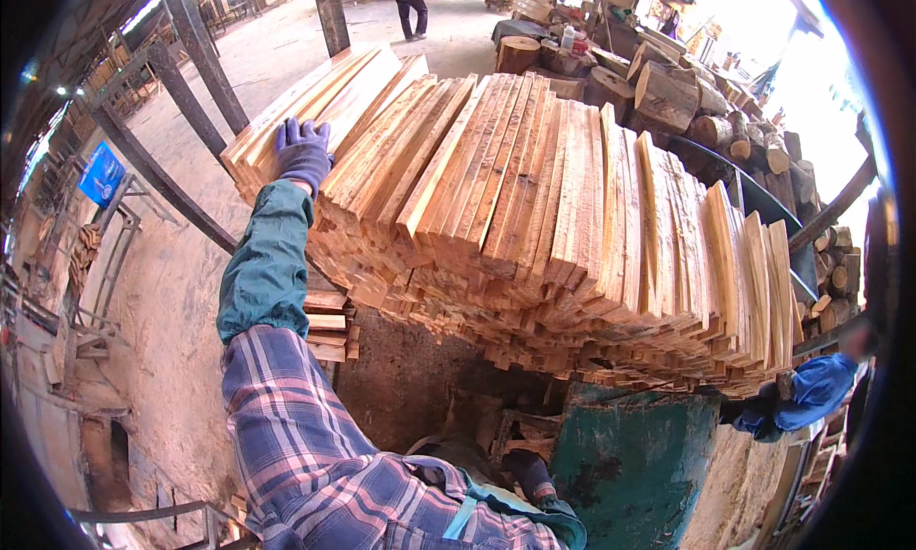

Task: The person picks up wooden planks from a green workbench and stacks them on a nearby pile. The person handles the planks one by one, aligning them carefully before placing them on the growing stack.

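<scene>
Plank stack (515, 187) ended at left beside open floor (176, 269); left hand (305, 157) lay atop that end, fingers slightly spread. Right hand (529, 472) hung low near green panel (625, 455); finger state indiscernible.

**Lighting and Optical Condition, Head View**

Daylight enters strongly from the upper right, where the white open background (836, 83) is overexposed. The stack of pale-brown sawn wooden strips (515, 187) is bright and sharp on top; shadow lies beneath it. Fisheye distortion skews the long dark posts (200, 50) at upper left. Black vignetting with blue fringing surrounds the circular field.
</scene>
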Action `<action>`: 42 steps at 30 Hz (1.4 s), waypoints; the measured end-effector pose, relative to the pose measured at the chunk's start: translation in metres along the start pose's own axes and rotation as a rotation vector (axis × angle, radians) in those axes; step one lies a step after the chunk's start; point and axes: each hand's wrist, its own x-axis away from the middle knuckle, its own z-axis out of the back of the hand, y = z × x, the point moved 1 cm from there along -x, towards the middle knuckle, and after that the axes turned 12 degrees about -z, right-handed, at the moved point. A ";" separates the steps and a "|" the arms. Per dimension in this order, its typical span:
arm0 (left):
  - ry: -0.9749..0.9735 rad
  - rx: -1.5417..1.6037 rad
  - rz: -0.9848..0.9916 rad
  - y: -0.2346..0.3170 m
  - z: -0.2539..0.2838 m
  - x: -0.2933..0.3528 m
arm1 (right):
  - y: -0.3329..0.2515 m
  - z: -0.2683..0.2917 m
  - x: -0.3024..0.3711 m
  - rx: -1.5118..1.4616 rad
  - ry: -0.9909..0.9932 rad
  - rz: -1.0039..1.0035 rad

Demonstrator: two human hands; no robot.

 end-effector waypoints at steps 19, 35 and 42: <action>0.265 0.282 0.145 -0.028 -0.044 -0.053 | 0.002 -0.012 -0.017 0.035 -0.129 0.011; -0.056 -0.085 0.084 -0.046 -0.045 -0.077 | 0.060 -0.105 -0.036 -0.266 0.342 -0.017; 0.160 -0.121 -0.041 -0.057 -0.063 -0.044 | 0.024 -0.056 0.035 -0.231 0.128 -0.261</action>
